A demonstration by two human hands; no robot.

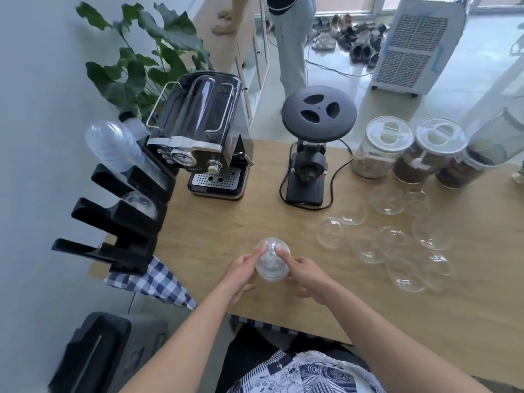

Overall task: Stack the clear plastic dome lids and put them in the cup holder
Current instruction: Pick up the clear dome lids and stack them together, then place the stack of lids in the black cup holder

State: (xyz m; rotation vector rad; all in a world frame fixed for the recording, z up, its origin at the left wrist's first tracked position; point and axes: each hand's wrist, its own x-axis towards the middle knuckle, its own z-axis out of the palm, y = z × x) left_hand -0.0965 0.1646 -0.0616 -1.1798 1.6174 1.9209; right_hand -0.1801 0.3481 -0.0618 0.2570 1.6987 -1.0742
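table had about ten loose lids left at 3 o'clock. holder at 9 o'clock had one batch in already. left hand and right hand gripped a small stack dead center, not slotted yet.

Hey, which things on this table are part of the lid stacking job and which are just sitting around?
Part of the job:
lid stack held between left hand and right hand
loose lids
cup holder

Just lying about:
espresso machine
grinder
jars
checked cloth
plant
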